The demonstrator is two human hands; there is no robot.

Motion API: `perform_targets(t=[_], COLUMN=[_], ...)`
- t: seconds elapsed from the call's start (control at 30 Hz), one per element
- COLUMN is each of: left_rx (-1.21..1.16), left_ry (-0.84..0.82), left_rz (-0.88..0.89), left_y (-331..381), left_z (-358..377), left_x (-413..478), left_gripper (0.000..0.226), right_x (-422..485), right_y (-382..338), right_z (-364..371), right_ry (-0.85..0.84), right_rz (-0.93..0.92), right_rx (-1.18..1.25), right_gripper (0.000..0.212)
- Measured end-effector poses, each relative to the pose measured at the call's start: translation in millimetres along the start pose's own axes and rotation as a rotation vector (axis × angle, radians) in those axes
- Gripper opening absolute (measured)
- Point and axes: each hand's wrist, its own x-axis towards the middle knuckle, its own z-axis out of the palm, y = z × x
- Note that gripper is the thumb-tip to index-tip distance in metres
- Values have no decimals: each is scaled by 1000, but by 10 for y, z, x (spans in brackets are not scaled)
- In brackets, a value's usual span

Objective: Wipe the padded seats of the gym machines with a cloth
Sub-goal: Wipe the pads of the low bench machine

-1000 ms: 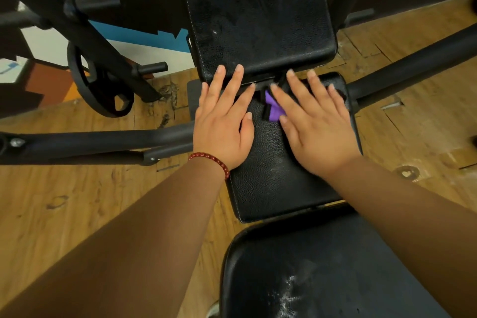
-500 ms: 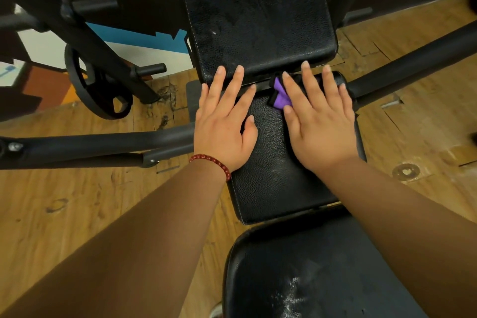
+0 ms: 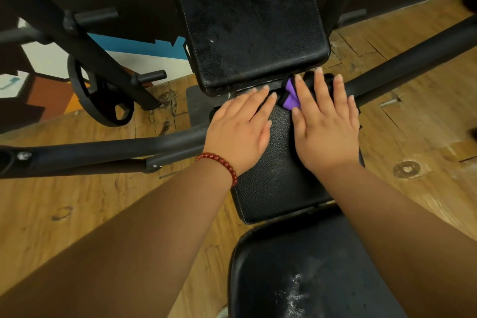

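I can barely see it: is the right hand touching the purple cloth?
Touching. The head view shows the right hand pressed flat over the purple cloth, no gap.

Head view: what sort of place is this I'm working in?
Almost certainly a gym: black padded machine seats, a round weight plate by a storage peg, and dark metal frame bars over a worn wooden floor.

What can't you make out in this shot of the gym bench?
- Head view: purple cloth mostly hidden under the right hand.
- Head view: fingertips of the left hand blurred; contact with the cloth unclear.
- Head view: nearest seat pad cut off by the bottom edge.
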Motion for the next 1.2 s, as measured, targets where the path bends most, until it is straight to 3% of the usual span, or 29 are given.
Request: perform_targets(t=[0.13,0.33,0.5,0.73,0.93,1.2], left_rx=[-9,22,23,7,20,60], left_ry=[-73,-25,-23,8,17,-43], left_rz=[-161,-33,-47,-56,-41,32], left_y=[195,204,205,222,212,201], left_z=[42,130,137,125,134,122], left_x=[68,26,25,45,36,10], left_gripper=[62,55,53,54,53,56], right_x=[-324,-399,-7,-477,-5,-452], right_y=[66,51,-36,68,-34,84], right_z=[35,76,-16,52,-30,39], right_ry=[12,11,-23,-1,-6,-2], right_rz=[23,97,137,159,193,195], right_rx=[4,31,74,80,128,103], right_gripper=[52,52,52,53,53,53])
